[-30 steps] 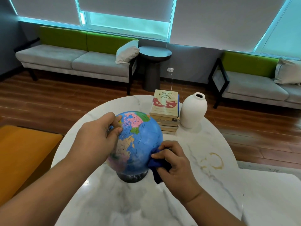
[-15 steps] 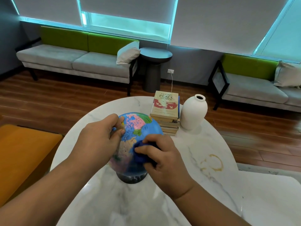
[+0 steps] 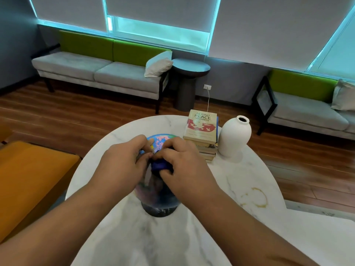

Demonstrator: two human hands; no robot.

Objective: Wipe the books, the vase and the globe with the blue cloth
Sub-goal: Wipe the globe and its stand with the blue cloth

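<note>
As right hand grips blue cloth on globe, vase beside books.

a blue globe with pink and green patches stands on a white, grey-veined marble table, a dark blue cloth against the globe. behind the globe, books topped cream and red, and a plain white vase; to its right, brown ring stains.

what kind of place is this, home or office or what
Likely a lounge or waiting area, perhaps in an office: a grey sofa and a matching one line the wall under roller blinds, a dark side table between them.
</note>
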